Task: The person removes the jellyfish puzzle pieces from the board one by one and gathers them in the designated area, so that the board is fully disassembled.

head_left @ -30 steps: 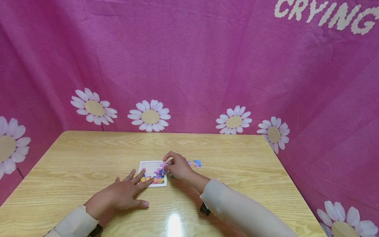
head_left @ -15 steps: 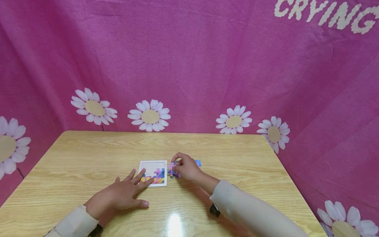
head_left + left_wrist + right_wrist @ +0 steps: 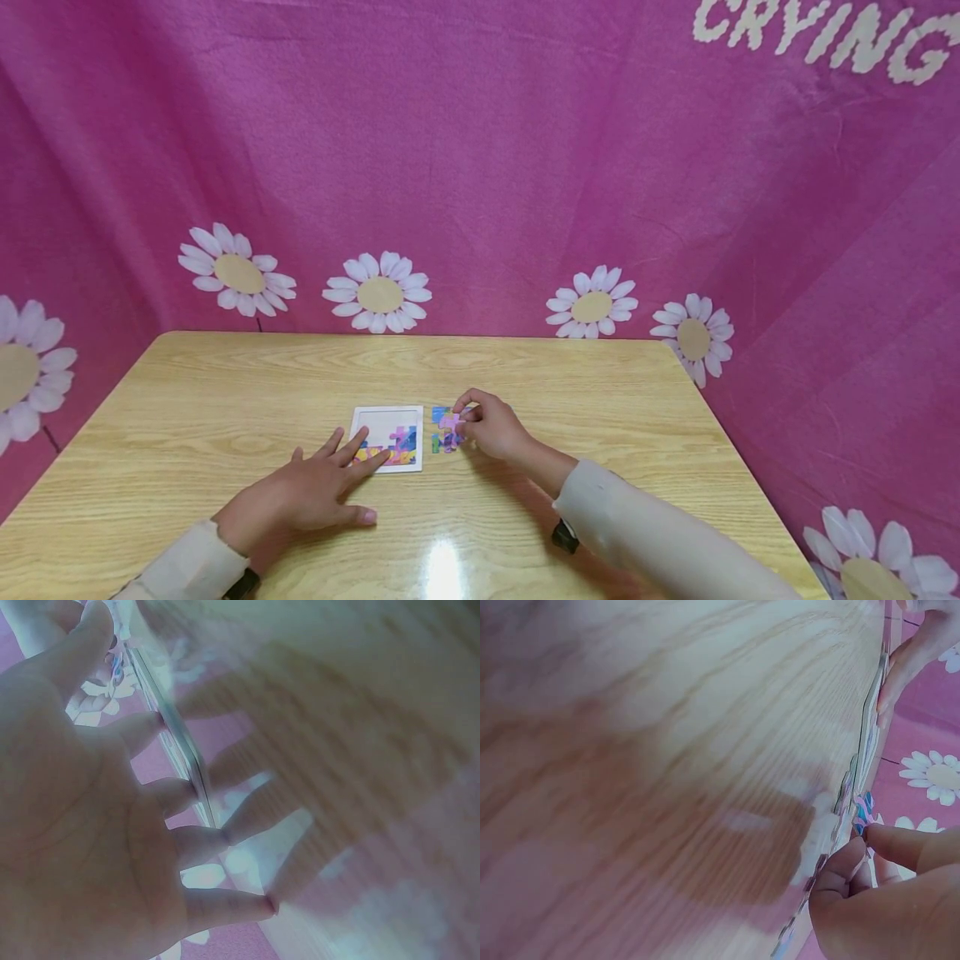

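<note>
A white puzzle frame (image 3: 420,442) lies on the table, its lower part filled with yellow, pink and blue jigsaw pieces (image 3: 405,446). My left hand (image 3: 318,487) rests with spread, straight fingers across the frame's left side; the left wrist view shows the fingertips along its edge. To the right of the frame, my right hand (image 3: 491,425) pinches a pink and blue puzzle piece (image 3: 863,810) between thumb and finger. That piece is held over a cluster of loose pieces (image 3: 438,444), partly covered by the fingers.
The wooden table (image 3: 600,417) reaches back to a magenta curtain (image 3: 480,167) printed with white daisies. Light glares off the tabletop (image 3: 442,567) near its front.
My right hand has moved rightward with the piece, away from the frame to the loose pieces, uncovering the frame's right side. My left hand has stayed still.
</note>
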Demonstrator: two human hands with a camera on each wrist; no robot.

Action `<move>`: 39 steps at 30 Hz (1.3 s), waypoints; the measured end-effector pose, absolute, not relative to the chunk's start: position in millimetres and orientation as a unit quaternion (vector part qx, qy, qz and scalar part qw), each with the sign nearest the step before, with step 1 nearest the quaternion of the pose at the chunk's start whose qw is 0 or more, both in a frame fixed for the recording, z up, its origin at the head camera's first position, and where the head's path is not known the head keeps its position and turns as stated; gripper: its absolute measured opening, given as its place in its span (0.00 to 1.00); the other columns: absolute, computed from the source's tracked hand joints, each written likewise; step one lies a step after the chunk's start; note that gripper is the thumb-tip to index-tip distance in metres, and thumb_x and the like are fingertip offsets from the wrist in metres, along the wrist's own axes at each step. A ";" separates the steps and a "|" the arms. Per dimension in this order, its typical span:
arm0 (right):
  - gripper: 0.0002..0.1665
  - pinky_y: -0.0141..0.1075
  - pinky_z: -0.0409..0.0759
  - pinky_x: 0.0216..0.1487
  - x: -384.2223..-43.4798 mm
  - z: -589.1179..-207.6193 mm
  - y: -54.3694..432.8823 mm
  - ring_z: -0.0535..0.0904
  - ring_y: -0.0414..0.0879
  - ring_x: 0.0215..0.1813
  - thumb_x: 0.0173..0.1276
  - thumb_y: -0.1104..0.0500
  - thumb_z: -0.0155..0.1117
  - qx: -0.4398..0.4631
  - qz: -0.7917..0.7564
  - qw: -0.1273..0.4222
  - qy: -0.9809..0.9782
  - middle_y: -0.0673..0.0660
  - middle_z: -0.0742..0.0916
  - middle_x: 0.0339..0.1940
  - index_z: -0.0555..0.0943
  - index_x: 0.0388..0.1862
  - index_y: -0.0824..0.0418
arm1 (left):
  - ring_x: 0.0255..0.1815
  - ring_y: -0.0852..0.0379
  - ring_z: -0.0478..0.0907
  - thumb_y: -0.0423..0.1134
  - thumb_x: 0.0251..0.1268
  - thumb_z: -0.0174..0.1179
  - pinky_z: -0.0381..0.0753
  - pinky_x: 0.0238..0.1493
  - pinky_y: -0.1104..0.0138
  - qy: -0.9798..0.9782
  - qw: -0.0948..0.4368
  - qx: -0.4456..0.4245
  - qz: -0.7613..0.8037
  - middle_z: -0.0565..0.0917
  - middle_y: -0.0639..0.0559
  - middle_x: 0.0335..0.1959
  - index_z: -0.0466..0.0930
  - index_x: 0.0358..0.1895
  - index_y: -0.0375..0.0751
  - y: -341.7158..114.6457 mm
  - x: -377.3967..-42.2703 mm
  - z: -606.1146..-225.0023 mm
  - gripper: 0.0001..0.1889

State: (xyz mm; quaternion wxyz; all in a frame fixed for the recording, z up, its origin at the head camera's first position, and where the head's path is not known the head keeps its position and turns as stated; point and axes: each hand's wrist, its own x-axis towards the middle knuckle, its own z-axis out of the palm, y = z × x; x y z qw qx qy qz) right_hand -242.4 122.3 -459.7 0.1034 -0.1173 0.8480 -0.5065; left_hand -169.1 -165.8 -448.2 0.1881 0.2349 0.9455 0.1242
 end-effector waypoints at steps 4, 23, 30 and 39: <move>0.11 0.29 0.68 0.25 -240.2 -459.5 128.5 0.72 0.40 0.26 0.66 0.75 0.66 -0.114 -0.501 0.096 0.852 0.52 0.80 0.27 0.80 0.45 0.66 | 0.83 0.28 0.45 0.73 0.63 0.58 0.50 0.60 0.17 0.945 0.190 0.235 0.128 0.50 0.41 0.85 0.59 0.82 0.62 -166.3 -168.5 -448.3 0.46; 0.11 0.33 0.74 0.37 -238.0 -467.1 146.9 0.77 0.41 0.34 0.65 0.74 0.70 -0.128 -0.441 0.054 0.886 0.53 0.84 0.31 0.83 0.44 0.64 | 0.83 0.28 0.44 0.73 0.63 0.59 0.49 0.59 0.16 0.944 0.186 0.236 0.134 0.50 0.41 0.85 0.59 0.82 0.62 -167.0 -168.3 -449.0 0.46; 0.08 0.32 0.75 0.38 -238.6 -470.3 148.4 0.76 0.41 0.34 0.67 0.72 0.70 -0.131 -0.432 0.062 0.890 0.52 0.83 0.31 0.83 0.43 0.63 | 0.83 0.28 0.44 0.73 0.63 0.59 0.48 0.59 0.16 0.944 0.187 0.235 0.136 0.50 0.41 0.85 0.59 0.82 0.62 -166.8 -168.4 -449.0 0.46; 0.07 0.31 0.75 0.37 -238.5 -472.8 148.0 0.75 0.41 0.35 0.67 0.72 0.69 -0.135 -0.433 0.072 0.888 0.52 0.82 0.33 0.83 0.42 0.66 | 0.83 0.28 0.44 0.73 0.63 0.59 0.48 0.60 0.17 0.945 0.189 0.232 0.133 0.50 0.42 0.85 0.59 0.82 0.62 -166.7 -168.5 -448.9 0.45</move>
